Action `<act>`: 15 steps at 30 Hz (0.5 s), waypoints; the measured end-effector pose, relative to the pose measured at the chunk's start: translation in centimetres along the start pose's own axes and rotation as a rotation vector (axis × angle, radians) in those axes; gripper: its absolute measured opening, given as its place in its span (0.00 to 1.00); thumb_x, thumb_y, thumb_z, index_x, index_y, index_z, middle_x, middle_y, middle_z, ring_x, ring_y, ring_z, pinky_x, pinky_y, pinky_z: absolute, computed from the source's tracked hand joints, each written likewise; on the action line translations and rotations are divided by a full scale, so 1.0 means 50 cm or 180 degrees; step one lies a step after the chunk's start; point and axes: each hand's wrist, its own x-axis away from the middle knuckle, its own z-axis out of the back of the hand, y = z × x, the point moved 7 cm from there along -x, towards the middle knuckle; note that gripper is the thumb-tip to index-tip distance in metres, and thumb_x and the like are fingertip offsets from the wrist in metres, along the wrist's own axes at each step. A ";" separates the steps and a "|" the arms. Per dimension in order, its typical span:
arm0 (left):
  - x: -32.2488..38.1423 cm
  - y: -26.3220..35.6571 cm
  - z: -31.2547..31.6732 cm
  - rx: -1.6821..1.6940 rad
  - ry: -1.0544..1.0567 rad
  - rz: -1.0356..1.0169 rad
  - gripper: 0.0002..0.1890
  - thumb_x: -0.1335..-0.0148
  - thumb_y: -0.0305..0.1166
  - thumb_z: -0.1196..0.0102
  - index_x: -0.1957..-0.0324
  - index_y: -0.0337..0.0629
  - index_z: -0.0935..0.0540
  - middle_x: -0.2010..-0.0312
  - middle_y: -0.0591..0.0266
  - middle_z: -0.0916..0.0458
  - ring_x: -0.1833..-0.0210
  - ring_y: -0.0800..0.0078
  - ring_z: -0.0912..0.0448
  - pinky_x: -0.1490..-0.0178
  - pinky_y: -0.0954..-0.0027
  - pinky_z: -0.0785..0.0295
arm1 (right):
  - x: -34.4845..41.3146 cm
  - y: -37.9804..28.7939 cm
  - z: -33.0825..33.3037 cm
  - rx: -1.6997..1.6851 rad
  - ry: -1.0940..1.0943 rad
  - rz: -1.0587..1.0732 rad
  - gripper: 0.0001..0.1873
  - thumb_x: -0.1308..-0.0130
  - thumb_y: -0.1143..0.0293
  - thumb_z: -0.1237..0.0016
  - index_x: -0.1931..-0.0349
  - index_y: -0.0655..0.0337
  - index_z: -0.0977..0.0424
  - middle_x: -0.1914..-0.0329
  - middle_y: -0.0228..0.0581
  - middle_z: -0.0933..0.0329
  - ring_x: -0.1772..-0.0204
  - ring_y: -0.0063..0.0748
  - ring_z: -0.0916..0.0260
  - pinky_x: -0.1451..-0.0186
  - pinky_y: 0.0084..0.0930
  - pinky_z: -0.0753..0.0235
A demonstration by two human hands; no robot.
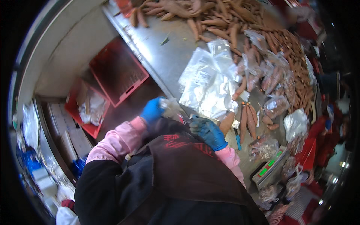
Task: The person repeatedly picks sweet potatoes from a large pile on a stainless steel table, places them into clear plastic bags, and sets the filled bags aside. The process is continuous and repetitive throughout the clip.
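Observation:
My left hand (152, 110), in a blue glove, grips a crumpled translucent plastic bag (171, 107) in front of my apron. To its right is my right hand (207, 131), its blue glove dirty, with the fingers curled towards the bag. A small red and white item (183, 118) shows between the hands, too blurred to name; whether the right hand holds it is unclear. Beyond the hands, flat clear plastic bags (200, 81) lie on the metal table (168, 56). Beside my right hand are a sweet potato (227, 123) and a blue-handled tool (238, 140).
Loose sweet potatoes (222, 24) are heaped along the far side, with bagged sweet potatoes (274, 78) at the right. A scale (268, 167) with green displays stands nearer me. Left of the table edge are a red crate (119, 73) and a red bin (97, 130) holding plastic scraps.

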 end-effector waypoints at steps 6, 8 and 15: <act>0.073 -0.370 0.295 0.0413 0.1648 0.1321 0.10 0.41 0.34 0.54 0.66 0.40 0.22 0.74 0.63 0.22 0.72 0.73 0.25 0.68 0.71 0.31 | -0.007 -0.004 0.045 0.0273 0.0446 -0.0255 0.22 0.34 0.61 0.63 0.46 0.68 0.39 0.52 0.54 0.30 0.49 0.45 0.31 0.42 0.39 0.35; 0.053 -0.436 0.331 -0.0578 0.1419 0.1683 0.10 0.45 0.32 0.51 0.61 0.44 0.22 0.70 0.64 0.21 0.69 0.70 0.23 0.63 0.70 0.29 | -0.021 -0.003 0.035 0.0332 0.0467 -0.0354 0.22 0.34 0.61 0.63 0.46 0.68 0.38 0.52 0.54 0.30 0.50 0.44 0.31 0.43 0.38 0.34; -0.117 -0.415 0.050 -0.0455 -0.0509 0.1111 0.42 0.47 0.50 0.43 0.35 0.44 0.47 0.41 0.49 0.36 0.41 0.59 0.34 0.43 0.68 0.37 | -0.073 -0.008 0.024 0.1052 0.0945 -0.0231 0.20 0.34 0.64 0.63 0.48 0.70 0.37 0.51 0.51 0.29 0.51 0.38 0.30 0.45 0.32 0.33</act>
